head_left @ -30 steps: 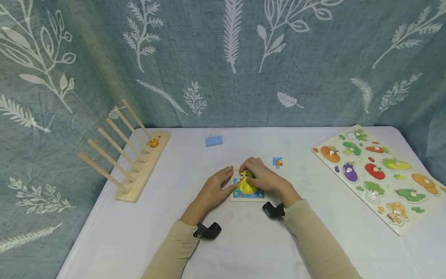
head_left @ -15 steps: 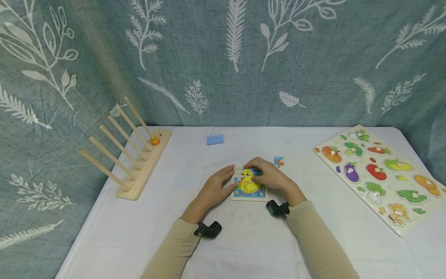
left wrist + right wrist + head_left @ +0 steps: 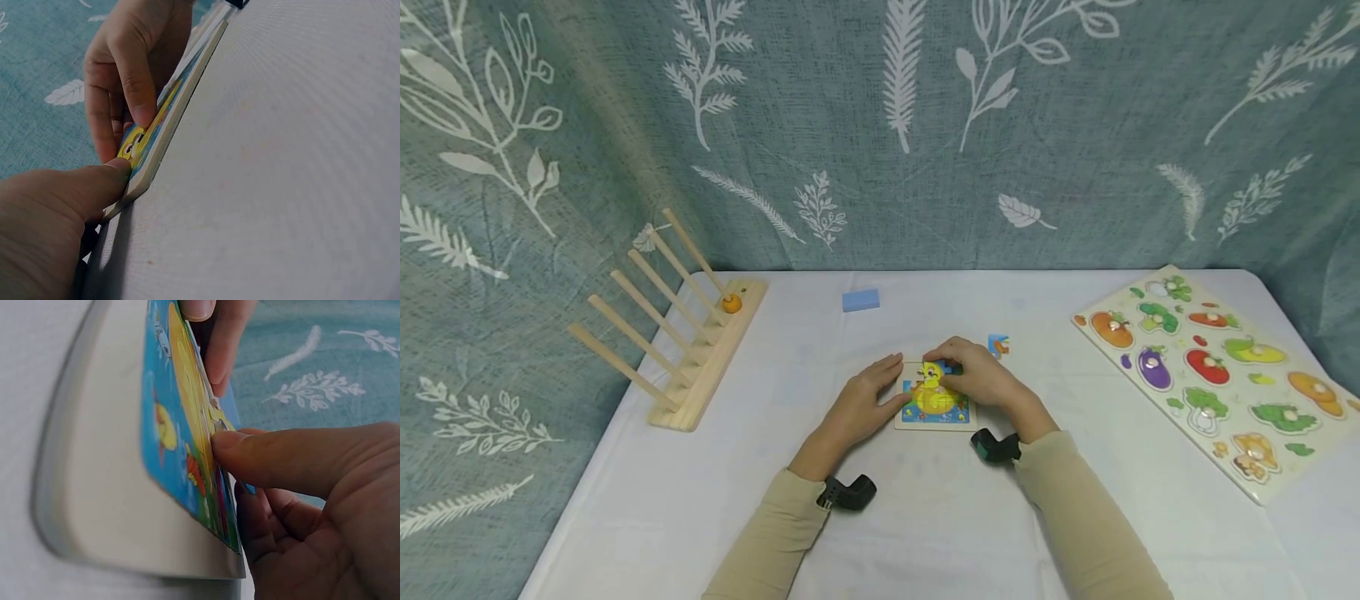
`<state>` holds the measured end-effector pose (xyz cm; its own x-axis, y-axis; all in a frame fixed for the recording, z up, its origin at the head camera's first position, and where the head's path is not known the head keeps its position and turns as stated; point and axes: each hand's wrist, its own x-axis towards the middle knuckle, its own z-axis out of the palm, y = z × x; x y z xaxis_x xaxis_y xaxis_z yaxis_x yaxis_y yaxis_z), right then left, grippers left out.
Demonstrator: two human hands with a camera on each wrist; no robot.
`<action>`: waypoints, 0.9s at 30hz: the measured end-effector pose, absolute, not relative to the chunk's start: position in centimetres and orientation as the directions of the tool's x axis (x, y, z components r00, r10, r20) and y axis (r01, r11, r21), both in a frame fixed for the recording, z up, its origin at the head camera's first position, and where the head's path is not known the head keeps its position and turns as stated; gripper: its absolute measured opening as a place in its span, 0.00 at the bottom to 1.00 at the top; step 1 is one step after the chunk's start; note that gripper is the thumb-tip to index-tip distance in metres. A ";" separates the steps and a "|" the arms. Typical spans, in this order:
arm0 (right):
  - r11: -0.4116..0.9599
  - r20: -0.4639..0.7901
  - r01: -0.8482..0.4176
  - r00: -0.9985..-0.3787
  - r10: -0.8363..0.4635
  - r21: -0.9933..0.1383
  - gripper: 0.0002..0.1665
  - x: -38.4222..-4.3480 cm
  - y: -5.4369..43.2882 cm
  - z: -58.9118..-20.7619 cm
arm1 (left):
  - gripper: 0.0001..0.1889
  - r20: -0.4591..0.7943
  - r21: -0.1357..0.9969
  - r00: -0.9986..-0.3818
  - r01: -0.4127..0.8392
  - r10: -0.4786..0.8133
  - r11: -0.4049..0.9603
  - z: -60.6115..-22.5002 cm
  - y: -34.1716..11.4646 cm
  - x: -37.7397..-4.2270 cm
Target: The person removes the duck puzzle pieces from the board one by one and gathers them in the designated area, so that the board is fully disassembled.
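Observation:
A small wooden jigsaw puzzle board (image 3: 936, 427) with a yellow duck picture lies on the white table. My left hand (image 3: 863, 403) holds its left side, thumb on the picture edge and fingers along the rim. At the top of the picture, my right hand (image 3: 979, 372) pinches a jigsaw puzzle piece (image 3: 931, 372) with the duck's head between thumb and fingers. In the right wrist view this piece (image 3: 217, 416) sits at the picture's surface; whether it is fully seated I cannot tell. A loose blue and orange puzzle piece (image 3: 998, 345) lies just beyond my right hand.
A blue block (image 3: 861, 300) lies toward the back. On the left stands a wooden rack with upright pegs (image 3: 707, 357) and an orange bead (image 3: 732, 303). A large vegetable peg puzzle (image 3: 1213, 383) takes up the right side. A leaf-patterned curtain (image 3: 850, 125) hangs behind the table.
My right hand has shifted slightly right along the board, with the duck-head piece now higher and more upright in the picture. My left hand has stayed at the board's left side.

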<state>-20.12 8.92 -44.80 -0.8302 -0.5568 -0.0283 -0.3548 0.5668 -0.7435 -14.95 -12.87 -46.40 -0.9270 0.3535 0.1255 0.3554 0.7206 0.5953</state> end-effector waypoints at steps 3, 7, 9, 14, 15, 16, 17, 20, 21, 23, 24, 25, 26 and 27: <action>0.571 -0.026 -0.350 -0.837 -0.547 -0.742 0.21 -20.1 8.9 -44.6 | 0.30 0.124 0.600 -0.928 0.352 0.350 0.718 -46.3 -12.9 -15.0; 0.565 -0.015 -0.351 -0.841 -0.541 -0.747 0.21 -20.2 9.0 -44.5 | 0.30 0.125 0.599 -0.929 0.351 0.349 0.720 -46.3 -12.9 -15.0; 0.562 -0.009 -0.349 -0.844 -0.537 -0.750 0.21 -20.3 9.1 -44.4 | 0.30 0.123 0.598 -0.929 0.349 0.348 0.721 -46.3 -12.9 -15.0; 0.554 -0.001 -0.334 -0.856 -0.517 -0.763 0.21 -20.5 9.9 -44.3 | 0.31 0.111 0.601 -0.931 0.342 0.348 0.723 -46.4 -12.9 -15.0; 0.552 -0.001 -0.328 -0.859 -0.511 -0.767 0.21 -20.5 10.1 -44.3 | 0.31 0.111 0.604 -0.931 0.341 0.348 0.721 -46.4 -12.9 -15.0; 0.553 -0.002 -0.321 -0.864 -0.503 -0.769 0.21 -20.5 10.4 -44.2 | 0.31 0.109 0.606 -0.932 0.338 0.346 0.720 -46.5 -12.9 -15.0; 0.553 -0.001 -0.316 -0.868 -0.497 -0.771 0.21 -20.6 10.7 -44.2 | 0.31 0.109 0.610 -0.932 0.337 0.345 0.718 -46.5 -12.9 -15.0; 0.556 0.001 -0.299 -0.881 -0.472 -0.775 0.21 -20.8 11.6 -44.0 | 0.31 0.111 0.617 -0.934 0.333 0.340 0.713 -46.5 -12.9 -15.0; 0.560 0.001 -0.294 -0.886 -0.463 -0.775 0.21 -20.8 11.9 -43.9 | 0.31 0.119 0.617 -0.932 0.339 0.342 0.710 -46.5 -12.8 -15.0; 0.561 0.002 -0.286 -0.892 -0.452 -0.776 0.21 -20.9 12.6 -43.8 | 0.31 0.128 0.619 -0.930 0.345 0.343 0.705 -46.6 -12.9 -14.9; 0.563 0.002 -0.283 -0.895 -0.447 -0.776 0.21 -20.9 13.0 -43.7 | 0.31 0.131 0.618 -0.930 0.348 0.344 0.705 -46.6 -12.9 -14.9; 0.568 0.001 -0.280 -0.898 -0.440 -0.774 0.21 -20.9 13.3 -43.6 | 0.31 0.134 0.618 -0.929 0.350 0.345 0.704 -46.6 -12.9 -14.9; 0.575 0.001 -0.278 -0.901 -0.434 -0.769 0.21 -20.9 13.7 -43.6 | 0.31 0.137 0.619 -0.929 0.352 0.345 0.702 -46.6 -12.9 -14.9; 0.581 -0.001 -0.272 -0.905 -0.426 -0.767 0.21 -21.0 14.1 -43.6 | 0.31 0.140 0.621 -0.928 0.354 0.345 0.699 -46.6 -12.9 -14.9</action>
<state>-20.96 14.14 -43.58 -0.9049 -0.4255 -0.0013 -0.2720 0.5807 -0.7674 -14.92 -12.89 -46.59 -0.9279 0.3455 0.1401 0.3541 0.6989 0.6214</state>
